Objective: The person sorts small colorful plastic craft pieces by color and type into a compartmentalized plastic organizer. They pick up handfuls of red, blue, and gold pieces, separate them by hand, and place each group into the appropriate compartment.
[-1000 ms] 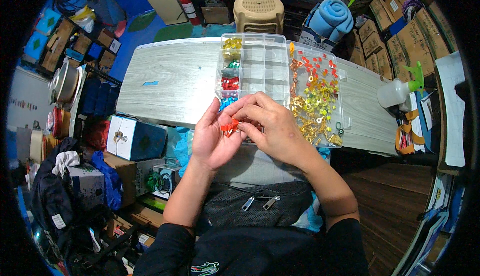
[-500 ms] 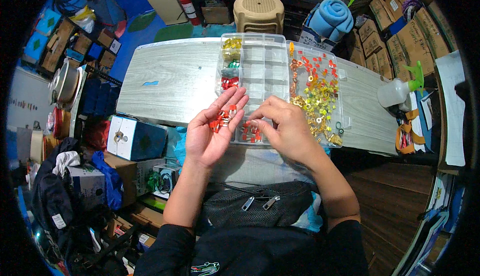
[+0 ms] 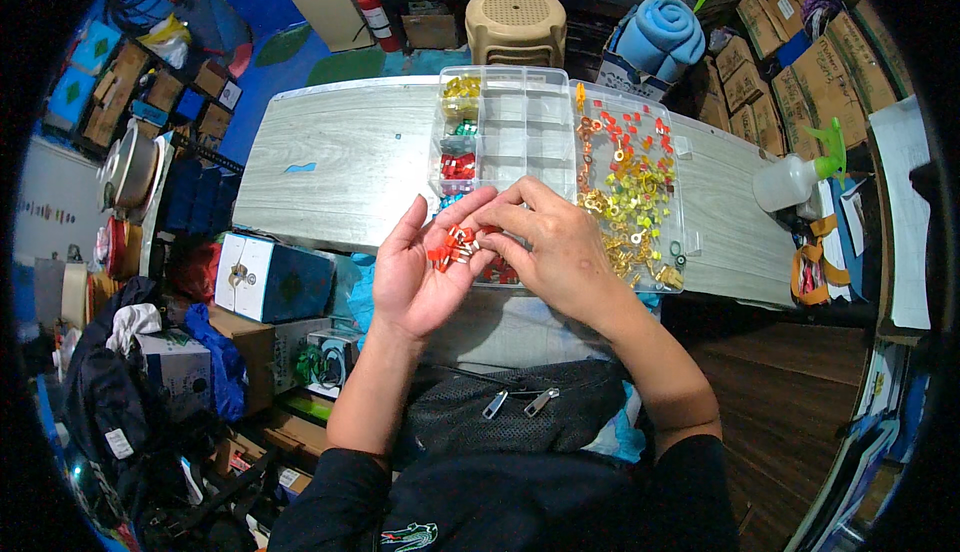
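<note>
My left hand (image 3: 410,287) is palm up, fingers stretched out, cradling several small red blade fuses (image 3: 456,248) with metal prongs. Against its fingers my right hand (image 3: 560,247) closes thumb and fingertips in a pinch; what lies between them is hidden. Both hands are over the near edge of a clear divided organizer box (image 3: 508,142). Its left column holds yellow pieces (image 3: 462,94), green pieces (image 3: 464,130), red fuses (image 3: 459,166) and blue pieces (image 3: 450,200). More red pieces (image 3: 498,272) show partly under my right hand.
Ring terminals (image 3: 620,152) and loose red, yellow and gold pieces fill the right-hand tray (image 3: 679,207). Both trays rest on a grey wood-grain table (image 3: 330,162). A spray bottle (image 3: 785,187) stands at its right end. Beyond are a beige stool (image 3: 516,27) and a blue rolled cloth (image 3: 660,37).
My right hand has moved left from over the near compartment to my left hand's fingers. My left fingers have lowered slightly, and the red fuses have shifted in the palm.
</note>
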`<action>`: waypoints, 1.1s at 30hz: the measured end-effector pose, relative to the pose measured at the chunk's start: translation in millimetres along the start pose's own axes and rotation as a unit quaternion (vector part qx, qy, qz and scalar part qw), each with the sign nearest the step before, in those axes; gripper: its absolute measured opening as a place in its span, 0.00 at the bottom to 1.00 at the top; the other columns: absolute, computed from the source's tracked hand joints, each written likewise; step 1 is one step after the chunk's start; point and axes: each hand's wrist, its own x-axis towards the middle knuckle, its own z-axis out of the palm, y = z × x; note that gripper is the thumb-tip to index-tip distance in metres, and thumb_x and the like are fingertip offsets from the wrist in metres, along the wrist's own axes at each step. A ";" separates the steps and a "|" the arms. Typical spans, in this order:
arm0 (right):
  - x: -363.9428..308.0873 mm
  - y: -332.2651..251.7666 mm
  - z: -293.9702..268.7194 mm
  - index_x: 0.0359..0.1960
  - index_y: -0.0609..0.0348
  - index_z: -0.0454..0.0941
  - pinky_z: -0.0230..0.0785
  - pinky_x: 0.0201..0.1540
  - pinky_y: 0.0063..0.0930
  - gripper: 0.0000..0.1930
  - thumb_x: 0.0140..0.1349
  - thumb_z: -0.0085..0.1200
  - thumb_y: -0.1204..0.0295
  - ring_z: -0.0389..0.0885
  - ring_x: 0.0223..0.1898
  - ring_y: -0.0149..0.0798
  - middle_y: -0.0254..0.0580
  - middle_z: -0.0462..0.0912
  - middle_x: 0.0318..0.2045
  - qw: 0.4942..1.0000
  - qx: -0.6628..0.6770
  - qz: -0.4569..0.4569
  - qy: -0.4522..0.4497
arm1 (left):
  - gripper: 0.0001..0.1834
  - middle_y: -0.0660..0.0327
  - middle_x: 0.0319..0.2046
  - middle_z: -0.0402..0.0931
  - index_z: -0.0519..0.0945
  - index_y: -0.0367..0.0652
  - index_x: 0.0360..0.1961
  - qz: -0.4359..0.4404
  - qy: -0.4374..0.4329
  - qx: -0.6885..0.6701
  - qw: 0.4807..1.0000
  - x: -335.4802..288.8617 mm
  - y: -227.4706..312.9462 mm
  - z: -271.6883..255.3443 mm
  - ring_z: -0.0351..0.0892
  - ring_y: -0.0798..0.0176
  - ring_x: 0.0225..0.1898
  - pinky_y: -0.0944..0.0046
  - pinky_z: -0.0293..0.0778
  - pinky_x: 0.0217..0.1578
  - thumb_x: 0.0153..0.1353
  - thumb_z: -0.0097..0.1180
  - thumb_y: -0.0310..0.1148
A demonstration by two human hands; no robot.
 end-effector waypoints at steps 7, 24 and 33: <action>0.4 2.8 -10.9 0.30 0.58 0.80 0.73 0.34 0.38 0.07 0.50 0.61 0.72 0.80 0.30 0.48 0.46 0.80 0.29 0.993 0.078 0.071 -0.049 | 0.35 0.40 0.68 0.45 0.49 0.26 0.66 0.024 -0.015 0.003 1.000 -1.4 3.9 5.6 0.49 0.44 0.69 0.48 0.52 0.67 0.71 0.30 0.47; 14.8 1.3 -0.3 0.37 0.59 0.83 0.73 0.35 0.29 0.11 0.49 0.63 0.74 0.81 0.32 0.40 0.41 0.80 0.30 0.996 0.036 -0.067 -0.039 | 0.37 0.42 0.60 0.63 0.54 0.27 0.65 0.000 -0.046 -0.007 0.999 5.1 1.0 0.5 0.66 0.49 0.60 0.53 0.59 0.62 0.71 0.28 0.52; 13.0 11.4 -4.0 0.36 0.61 0.82 0.72 0.33 0.24 0.07 0.54 0.59 0.78 0.81 0.30 0.29 0.39 0.83 0.31 0.980 0.167 0.072 -0.078 | 0.37 0.41 0.63 0.58 0.51 0.25 0.65 0.017 -0.001 -0.039 0.999 3.7 -1.1 2.0 0.60 0.49 0.64 0.51 0.55 0.65 0.71 0.27 0.51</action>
